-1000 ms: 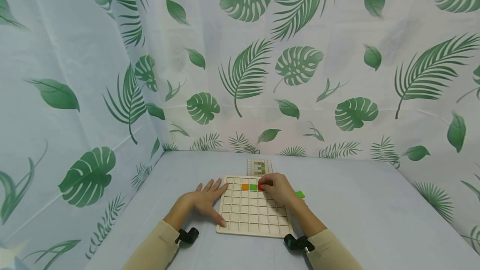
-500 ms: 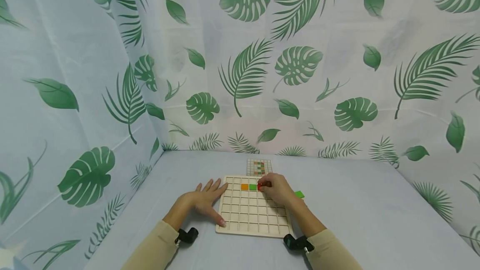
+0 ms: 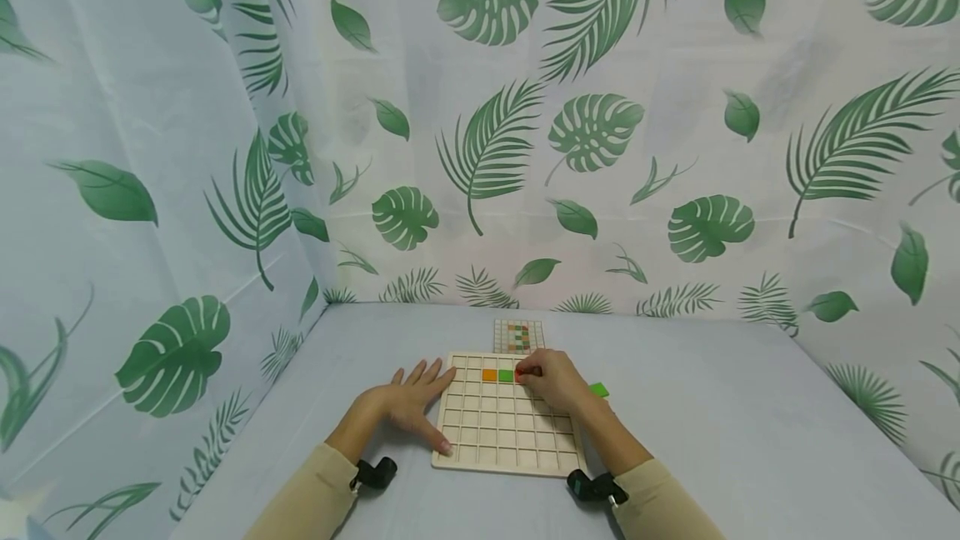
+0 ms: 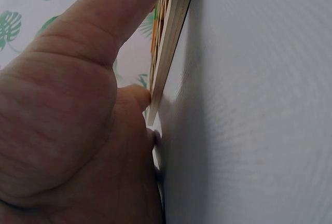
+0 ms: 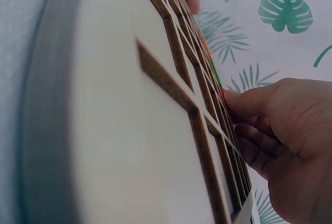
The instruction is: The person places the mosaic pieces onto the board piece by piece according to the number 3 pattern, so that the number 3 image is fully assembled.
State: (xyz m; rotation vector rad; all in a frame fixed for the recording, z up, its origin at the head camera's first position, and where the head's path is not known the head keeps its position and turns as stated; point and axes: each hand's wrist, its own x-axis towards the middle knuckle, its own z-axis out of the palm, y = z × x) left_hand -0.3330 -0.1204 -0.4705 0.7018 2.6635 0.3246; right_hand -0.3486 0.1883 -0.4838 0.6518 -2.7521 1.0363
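A pale wooden grid board (image 3: pixel 507 432) lies flat on the table in the head view. Set in its second row from the far side are an orange tile (image 3: pixel 489 376) and a green tile (image 3: pixel 506 376). Just right of them, my right hand (image 3: pixel 557 377) holds a red tile (image 3: pixel 519 376) at its cell with thumb and curled fingers, partly covering it. The right wrist view shows the thumb against the red tile's edge (image 5: pixel 223 93). My left hand (image 3: pixel 411 403) rests at the board's left edge with fingers spread, thumb on the near left corner.
Behind the board lies a small pattern card (image 3: pixel 517 337) printed with a grid and coloured squares. A loose green tile (image 3: pixel 598 390) sits right of the board, partly hidden by my right forearm. A leaf-print curtain (image 3: pixel 480 148) stands at the back and left.
Both hands and the board stay almost where they were. The fingers of my right hand shift slightly over the red tile.
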